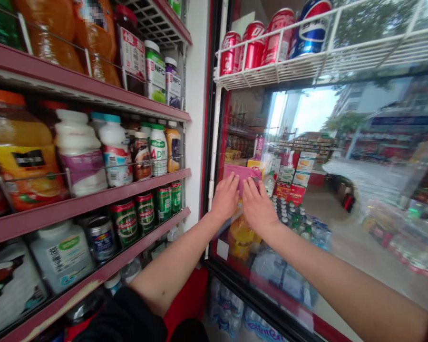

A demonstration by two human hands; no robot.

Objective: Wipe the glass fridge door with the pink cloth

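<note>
A pink cloth lies flat against the glass door, just left of its middle. My left hand presses the cloth's left part with stretched fingers. Beside it, my right hand rests flat on the right part, fingers straight and slightly apart. Neither hand is closed around the cloth; both push it onto the pane. Part of the cloth is hidden under my fingers. Both forearms reach forward from the lower edge of the view.
Shelves of bottles and cans fill the left side. A white wire rack with soda cans is fixed on the door above my hands. The black door frame runs below. Bottle packs stand on the floor behind it.
</note>
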